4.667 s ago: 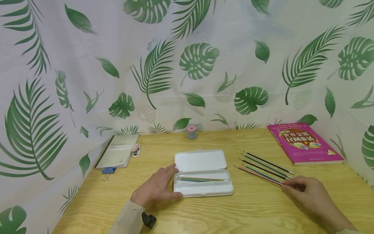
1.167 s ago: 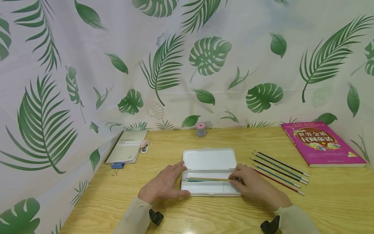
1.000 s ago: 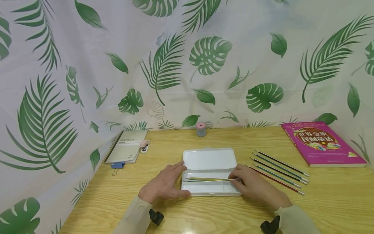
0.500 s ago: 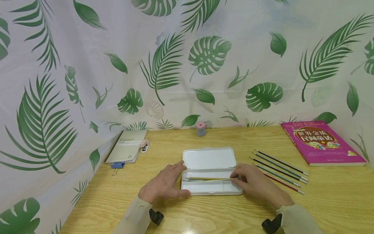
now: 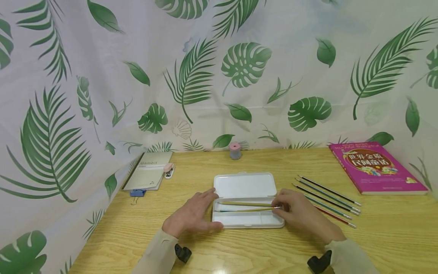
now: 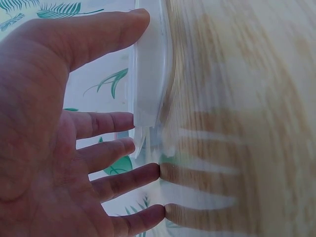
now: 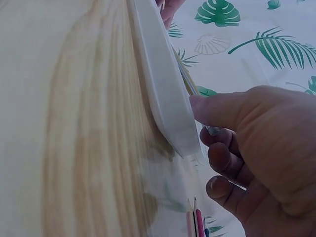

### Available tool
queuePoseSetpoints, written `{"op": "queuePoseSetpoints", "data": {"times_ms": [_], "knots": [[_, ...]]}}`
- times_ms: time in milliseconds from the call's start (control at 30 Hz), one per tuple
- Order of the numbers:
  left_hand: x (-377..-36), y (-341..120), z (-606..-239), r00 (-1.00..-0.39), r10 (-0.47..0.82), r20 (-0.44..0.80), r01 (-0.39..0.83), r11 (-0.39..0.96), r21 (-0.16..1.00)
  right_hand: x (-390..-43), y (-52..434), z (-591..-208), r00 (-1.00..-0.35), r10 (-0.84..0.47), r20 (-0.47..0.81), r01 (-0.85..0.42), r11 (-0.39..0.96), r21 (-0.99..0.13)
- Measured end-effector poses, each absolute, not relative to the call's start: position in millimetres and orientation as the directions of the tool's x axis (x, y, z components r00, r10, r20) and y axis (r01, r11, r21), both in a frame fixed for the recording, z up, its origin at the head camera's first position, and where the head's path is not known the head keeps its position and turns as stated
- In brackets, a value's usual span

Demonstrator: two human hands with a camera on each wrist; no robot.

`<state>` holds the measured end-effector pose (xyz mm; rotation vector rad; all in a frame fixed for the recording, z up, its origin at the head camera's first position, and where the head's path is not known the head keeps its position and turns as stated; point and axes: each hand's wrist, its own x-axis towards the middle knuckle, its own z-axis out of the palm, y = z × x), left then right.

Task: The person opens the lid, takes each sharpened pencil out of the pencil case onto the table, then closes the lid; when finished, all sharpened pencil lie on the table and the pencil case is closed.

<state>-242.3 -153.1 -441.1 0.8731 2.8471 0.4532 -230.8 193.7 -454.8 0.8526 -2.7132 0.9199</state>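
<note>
Pencil (image 5: 246, 209): thin, pinched over smooth plastic case (image 5: 244, 186).

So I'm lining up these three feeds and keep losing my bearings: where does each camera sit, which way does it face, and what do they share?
Head: worn on the head, facing forward and down at the wooden table; both hands, left hand and right hand, and both sleeves show.
Left wrist: looks along the palm; straight fingers touch the white plastic pencil case.
Right wrist: looks past curled fingers pinching a pencil at the case's end.
Shared: all three show the case.
</note>
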Motion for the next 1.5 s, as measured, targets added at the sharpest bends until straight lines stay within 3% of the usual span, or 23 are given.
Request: {"op": "queuePoseSetpoints", "data": {"times_ms": [333,1100,1500], "knots": [[-241,-153,-442,-0.832,0.552,-0.048,0.510,0.797,0.323,-227,198,-453,-0.840,-0.432,0.329,-0.543,0.660,-0.520],[-240,-152,-438,-0.831,0.554,-0.045,0.512,0.793,0.330,-218,209,-457,-0.874,-0.357,0.329,-0.484,0.581,-0.654],[-241,-151,-438,-0.827,0.560,-0.045,0.512,0.783,0.353,-201,239,-457,-0.890,-0.227,0.395,-0.449,0.584,-0.676]]}}
